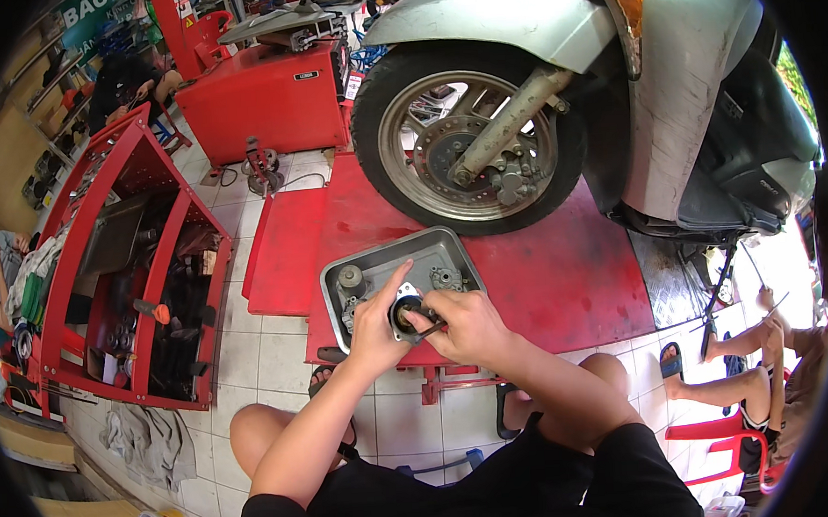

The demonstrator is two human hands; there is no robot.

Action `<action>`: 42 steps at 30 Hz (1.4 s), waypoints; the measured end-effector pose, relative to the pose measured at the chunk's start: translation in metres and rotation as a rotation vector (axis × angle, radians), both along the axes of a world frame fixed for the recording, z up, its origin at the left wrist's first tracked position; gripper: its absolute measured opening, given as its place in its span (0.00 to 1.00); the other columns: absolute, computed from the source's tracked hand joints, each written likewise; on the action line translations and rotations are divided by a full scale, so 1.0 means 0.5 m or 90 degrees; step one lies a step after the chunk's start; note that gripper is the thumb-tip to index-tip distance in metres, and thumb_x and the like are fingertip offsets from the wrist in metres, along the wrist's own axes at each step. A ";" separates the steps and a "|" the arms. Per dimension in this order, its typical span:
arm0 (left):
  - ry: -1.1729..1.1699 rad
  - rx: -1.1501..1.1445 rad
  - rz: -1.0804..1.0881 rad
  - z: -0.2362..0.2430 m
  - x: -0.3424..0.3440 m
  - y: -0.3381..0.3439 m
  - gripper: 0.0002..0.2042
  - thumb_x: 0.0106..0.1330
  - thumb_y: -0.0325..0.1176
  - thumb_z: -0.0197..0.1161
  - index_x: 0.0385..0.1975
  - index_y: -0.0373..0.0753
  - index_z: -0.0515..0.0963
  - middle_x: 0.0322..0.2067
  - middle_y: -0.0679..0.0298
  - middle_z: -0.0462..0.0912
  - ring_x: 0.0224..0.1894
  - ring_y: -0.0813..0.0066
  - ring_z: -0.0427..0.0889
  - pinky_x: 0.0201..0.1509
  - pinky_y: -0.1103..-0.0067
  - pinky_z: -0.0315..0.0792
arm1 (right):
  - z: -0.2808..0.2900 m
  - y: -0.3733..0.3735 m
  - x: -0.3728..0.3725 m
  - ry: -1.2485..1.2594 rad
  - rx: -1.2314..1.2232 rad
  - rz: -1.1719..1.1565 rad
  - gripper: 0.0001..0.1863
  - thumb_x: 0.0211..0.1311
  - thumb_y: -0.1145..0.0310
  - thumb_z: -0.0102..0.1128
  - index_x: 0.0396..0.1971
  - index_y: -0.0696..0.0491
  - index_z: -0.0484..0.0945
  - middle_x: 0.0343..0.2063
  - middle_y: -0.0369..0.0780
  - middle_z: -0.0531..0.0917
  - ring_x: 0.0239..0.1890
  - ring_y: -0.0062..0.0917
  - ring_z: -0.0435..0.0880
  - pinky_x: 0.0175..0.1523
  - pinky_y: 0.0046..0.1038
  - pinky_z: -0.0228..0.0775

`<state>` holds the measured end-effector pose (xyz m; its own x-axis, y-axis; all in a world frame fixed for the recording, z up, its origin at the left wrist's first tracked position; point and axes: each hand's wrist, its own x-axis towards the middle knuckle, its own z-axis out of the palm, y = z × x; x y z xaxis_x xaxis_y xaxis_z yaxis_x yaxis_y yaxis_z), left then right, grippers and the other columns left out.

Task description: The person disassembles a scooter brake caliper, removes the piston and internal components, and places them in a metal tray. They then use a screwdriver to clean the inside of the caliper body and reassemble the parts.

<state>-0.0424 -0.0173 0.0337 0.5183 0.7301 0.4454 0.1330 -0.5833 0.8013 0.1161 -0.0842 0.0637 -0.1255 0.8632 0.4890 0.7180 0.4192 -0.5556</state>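
My left hand (377, 333) is wrapped round a round metal housing (405, 291) with a dark hollow and a silver flange. The fingers of my right hand (471, 326) are closed at its mouth, around a small dark piece (427, 320) whose kind I cannot make out. Both hands are above the near edge of a grey metal tray (388, 262). Inside the tray, a cylindrical metal part (350, 279) lies to the left and a cast metal part (447, 278) to the right, with more metal parts partly hidden by my left hand.
The tray rests on a red lift platform (565, 279). A silver scooter's front wheel (469, 139) stands just beyond. At left is a red tool cart (143, 273), with a grey cloth (148, 446) on the floor. Another person (766, 362) sits at right near a red chair (710, 449).
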 end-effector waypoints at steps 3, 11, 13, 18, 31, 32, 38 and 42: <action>0.023 -0.059 -0.023 -0.003 0.008 0.000 0.41 0.42 0.19 0.68 0.65 0.42 0.67 0.36 0.51 0.83 0.40 0.50 0.84 0.46 0.69 0.76 | -0.014 -0.001 0.013 -0.037 0.006 -0.006 0.16 0.64 0.62 0.63 0.23 0.57 0.74 0.18 0.44 0.78 0.19 0.43 0.79 0.25 0.40 0.70; 0.131 -0.027 -0.153 -0.014 0.011 0.022 0.31 0.37 0.20 0.69 0.48 0.39 0.73 0.36 0.52 0.82 0.41 0.46 0.82 0.43 0.68 0.76 | -0.018 -0.022 0.034 -0.001 0.059 0.040 0.15 0.62 0.69 0.64 0.18 0.56 0.72 0.13 0.43 0.73 0.14 0.39 0.74 0.21 0.37 0.67; 0.152 -0.013 -0.176 0.000 0.016 0.016 0.32 0.35 0.20 0.68 0.48 0.39 0.73 0.36 0.52 0.82 0.42 0.46 0.82 0.43 0.66 0.75 | -0.024 -0.037 0.047 -0.019 0.062 0.043 0.14 0.61 0.71 0.64 0.18 0.56 0.71 0.13 0.42 0.72 0.14 0.38 0.73 0.21 0.38 0.66; 0.258 0.044 -0.146 -0.027 0.000 0.028 0.29 0.37 0.23 0.68 0.46 0.43 0.74 0.36 0.52 0.83 0.42 0.46 0.82 0.42 0.61 0.76 | -0.021 -0.081 0.090 -0.196 0.116 -0.014 0.10 0.57 0.75 0.64 0.20 0.53 0.72 0.14 0.39 0.73 0.14 0.33 0.74 0.19 0.31 0.62; -0.104 -0.029 0.012 0.051 -0.146 0.068 0.30 0.37 0.22 0.77 0.46 0.40 0.75 0.34 0.64 0.82 0.38 0.71 0.84 0.47 0.78 0.75 | 0.004 -0.019 0.309 0.205 -0.033 -0.451 0.20 0.68 0.60 0.61 0.26 0.64 0.81 0.16 0.32 0.72 0.24 0.16 0.65 0.28 0.28 0.60; -0.119 -0.038 0.020 0.062 -0.148 0.060 0.30 0.37 0.22 0.76 0.46 0.40 0.75 0.34 0.65 0.82 0.38 0.73 0.83 0.48 0.79 0.75 | 0.003 -0.002 0.275 0.145 -0.049 -0.424 0.20 0.68 0.60 0.60 0.27 0.65 0.80 0.15 0.37 0.71 0.24 0.17 0.65 0.28 0.30 0.61; -0.191 -0.046 0.052 0.076 -0.111 0.072 0.26 0.40 0.21 0.71 0.45 0.39 0.74 0.32 0.66 0.81 0.37 0.79 0.81 0.47 0.80 0.74 | -0.146 0.155 0.241 0.127 -0.109 -0.365 0.20 0.64 0.59 0.59 0.26 0.65 0.79 0.23 0.56 0.79 0.24 0.43 0.78 0.34 0.40 0.68; -0.204 -0.049 0.072 0.060 -0.110 0.094 0.25 0.41 0.21 0.71 0.45 0.39 0.74 0.31 0.65 0.81 0.36 0.77 0.81 0.46 0.79 0.74 | -0.210 0.247 0.161 0.416 -0.343 -0.406 0.19 0.65 0.61 0.56 0.17 0.56 0.72 0.12 0.38 0.71 0.11 0.26 0.68 0.17 0.33 0.57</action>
